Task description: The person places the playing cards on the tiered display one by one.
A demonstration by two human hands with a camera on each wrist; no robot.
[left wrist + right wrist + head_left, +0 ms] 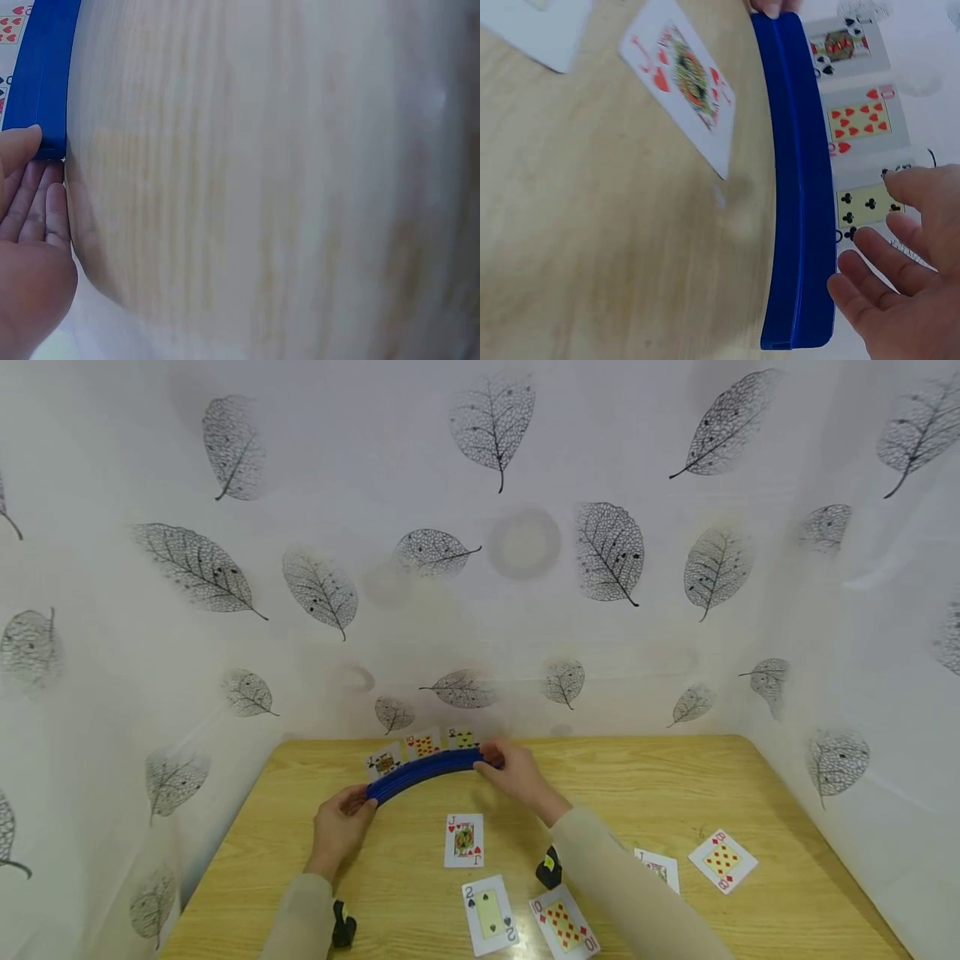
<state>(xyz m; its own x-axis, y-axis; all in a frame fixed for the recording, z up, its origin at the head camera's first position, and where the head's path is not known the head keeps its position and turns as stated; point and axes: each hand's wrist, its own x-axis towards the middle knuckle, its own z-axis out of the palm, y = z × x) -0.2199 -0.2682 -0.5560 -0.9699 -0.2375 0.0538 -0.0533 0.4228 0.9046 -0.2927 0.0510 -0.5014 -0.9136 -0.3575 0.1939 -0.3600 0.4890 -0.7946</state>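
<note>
Leaf-printed sheeting (367,452) backs a wooden table (637,785), cards (490,916) and blue rack (427,769)

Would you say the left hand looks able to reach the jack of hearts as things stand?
Probably yes: nothing covers the jack of hearts, and the left hand is nearby, though it grips one end of the blue holder and would likely need to let go first.

A booth-like space is formed by white leaf-printed sheeting (450,627) hung beyond and on both sides of the hands (341,831), above a wood-grained table (637,793); whether home or lab cannot be told.
</note>
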